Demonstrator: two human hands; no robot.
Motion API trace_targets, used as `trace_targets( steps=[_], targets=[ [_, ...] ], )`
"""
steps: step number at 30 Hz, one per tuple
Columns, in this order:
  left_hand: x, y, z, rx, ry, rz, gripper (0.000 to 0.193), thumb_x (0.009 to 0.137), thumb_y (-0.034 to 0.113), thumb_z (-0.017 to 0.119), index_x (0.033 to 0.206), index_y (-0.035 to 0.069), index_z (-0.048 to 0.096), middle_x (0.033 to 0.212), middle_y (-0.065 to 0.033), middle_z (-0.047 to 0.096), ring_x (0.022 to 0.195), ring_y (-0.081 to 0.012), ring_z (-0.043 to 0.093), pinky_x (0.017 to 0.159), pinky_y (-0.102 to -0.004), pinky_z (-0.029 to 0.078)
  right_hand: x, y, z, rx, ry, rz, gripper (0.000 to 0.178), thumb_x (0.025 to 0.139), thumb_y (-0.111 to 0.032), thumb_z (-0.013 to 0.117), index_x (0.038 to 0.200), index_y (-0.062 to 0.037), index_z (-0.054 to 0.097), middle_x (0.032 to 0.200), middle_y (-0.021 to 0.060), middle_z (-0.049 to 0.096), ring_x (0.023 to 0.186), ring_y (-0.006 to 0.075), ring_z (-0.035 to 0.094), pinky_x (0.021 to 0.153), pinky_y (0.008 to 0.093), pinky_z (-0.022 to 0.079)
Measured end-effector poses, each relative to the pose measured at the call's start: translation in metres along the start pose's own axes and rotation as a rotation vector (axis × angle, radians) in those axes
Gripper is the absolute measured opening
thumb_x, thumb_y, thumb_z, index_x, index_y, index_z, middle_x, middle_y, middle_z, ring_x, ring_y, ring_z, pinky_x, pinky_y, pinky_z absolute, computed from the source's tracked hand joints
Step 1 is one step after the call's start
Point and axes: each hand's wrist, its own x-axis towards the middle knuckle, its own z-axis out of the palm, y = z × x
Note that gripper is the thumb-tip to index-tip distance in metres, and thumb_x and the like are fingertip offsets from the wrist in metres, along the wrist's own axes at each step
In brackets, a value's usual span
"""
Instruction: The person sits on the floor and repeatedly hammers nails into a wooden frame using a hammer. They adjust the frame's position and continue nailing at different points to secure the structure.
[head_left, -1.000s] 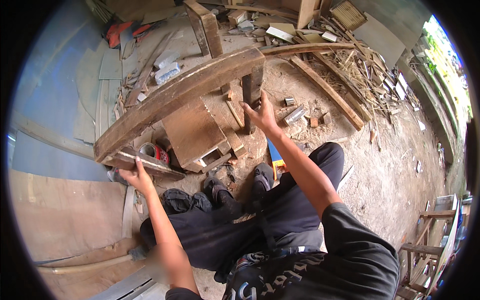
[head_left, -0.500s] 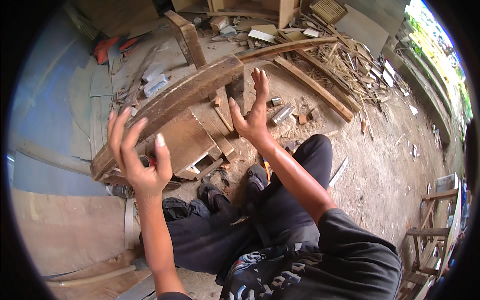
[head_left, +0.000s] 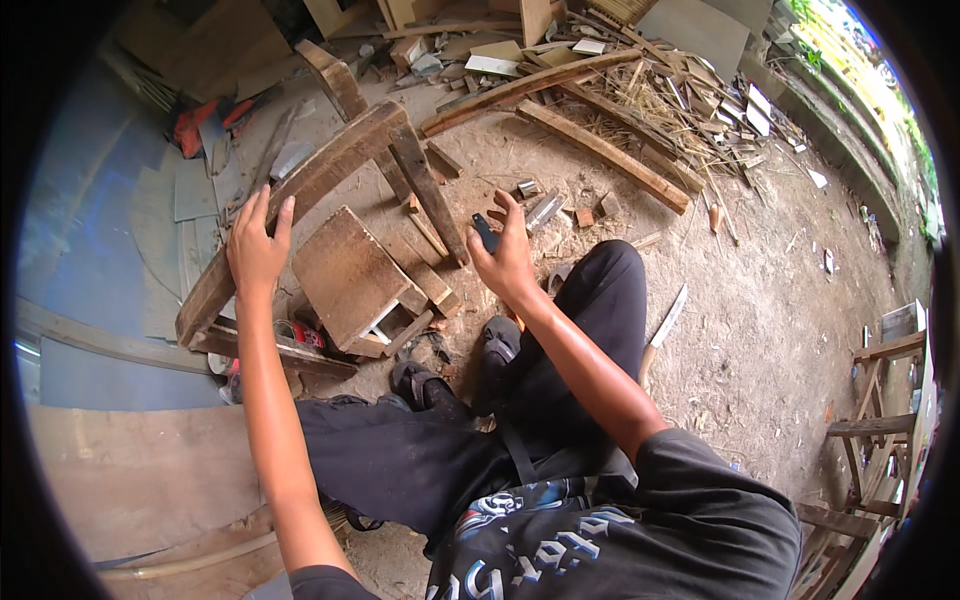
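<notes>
Dusty yard ground [head_left: 760, 340], worn curved wooden beam [head_left: 330, 170], left hand [head_left: 255, 250] fingers resting spread on it, right hand [head_left: 505, 255] fingers open

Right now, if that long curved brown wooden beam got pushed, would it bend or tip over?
The long curved brown wooden beam looks thick and solid, so probably stiff and heavy. It leans on a dark upright plank, so a push might slide or tip it. The left hand rests on its rough surface, likely not slippery.

A small red labelled can [head_left: 305, 335] lies under the wooden frame [head_left: 330, 170].
</notes>
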Motion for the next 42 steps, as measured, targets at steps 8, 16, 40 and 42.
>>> trace_targets(
  steps=[8,16,40,42],
  targets=[
    [0.006,-0.002,0.011,0.119,-0.025,0.042,0.059,0.099,0.046,0.058,0.135,0.000,0.060,0.141,-0.0194,0.058,0.132,-0.0357,0.052,0.114,-0.0531,0.033,0.013,0.012,-0.036,0.044,0.004,0.055,0.055,0.092,-0.013,0.070,0.138,0.0003,0.042,0.122,0.0204,0.061,0.104,0.0278,0.068,0.083,0.0377,0.057],
    [-0.009,0.032,0.002,0.039,0.139,0.173,0.046,0.094,0.032,0.066,0.133,0.010,0.060,0.136,-0.0084,0.061,0.129,-0.0283,0.054,0.116,-0.0510,0.031,0.012,0.001,-0.037,0.015,-0.028,0.065,0.056,0.094,-0.016,0.069,0.138,0.0007,0.039,0.122,0.0222,0.061,0.103,0.0291,0.068,0.084,0.0381,0.058],
    [-0.045,0.058,-0.036,-0.082,0.231,0.209,0.044,0.087,0.021,0.070,0.129,0.013,0.063,0.134,-0.0055,0.061,0.134,-0.0258,0.050,0.118,-0.0511,0.028,0.016,-0.107,-0.050,0.217,-0.191,0.135,0.056,0.099,-0.022,0.066,0.142,0.0024,0.040,0.129,0.0256,0.058,0.112,0.0297,0.065,0.095,0.0398,0.056],
    [-0.050,0.065,-0.046,-0.101,0.249,0.212,0.042,0.085,0.020,0.071,0.126,0.013,0.065,0.132,-0.0056,0.063,0.133,-0.0256,0.051,0.118,-0.0502,0.028,0.023,-0.117,-0.057,0.238,-0.186,0.074,0.055,0.097,-0.024,0.068,0.139,0.0021,0.044,0.125,0.0227,0.062,0.106,0.0273,0.067,0.089,0.0370,0.057]
  ],
)
